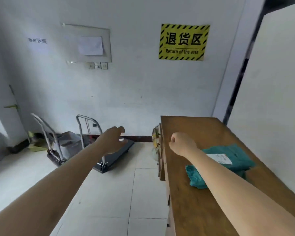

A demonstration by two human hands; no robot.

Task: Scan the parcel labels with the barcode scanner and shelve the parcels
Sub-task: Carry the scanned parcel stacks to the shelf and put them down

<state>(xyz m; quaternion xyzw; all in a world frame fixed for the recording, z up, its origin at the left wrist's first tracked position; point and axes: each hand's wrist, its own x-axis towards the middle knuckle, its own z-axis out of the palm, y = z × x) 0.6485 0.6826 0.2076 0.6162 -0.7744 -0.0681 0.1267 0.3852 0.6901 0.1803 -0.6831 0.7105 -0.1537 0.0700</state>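
Note:
A teal plastic parcel bag (235,160) with a white label (221,158) lies on the brown wooden table (203,130) at the right. My right forearm crosses over the bag's left part. My right hand (182,144) hovers above the table beyond the bag, curled into a loose fist with nothing visible in it. My left hand (111,139) is stretched out over the floor to the left of the table, fingers apart and empty. No barcode scanner is in view.
A black flat platform trolley (116,157) stands on the tiled floor under my left hand, and a second folded trolley (54,150) with grey bags is further left. A yellow "Return of the area" sign (183,42) hangs on the white wall. A white panel (271,99) rises beside the table.

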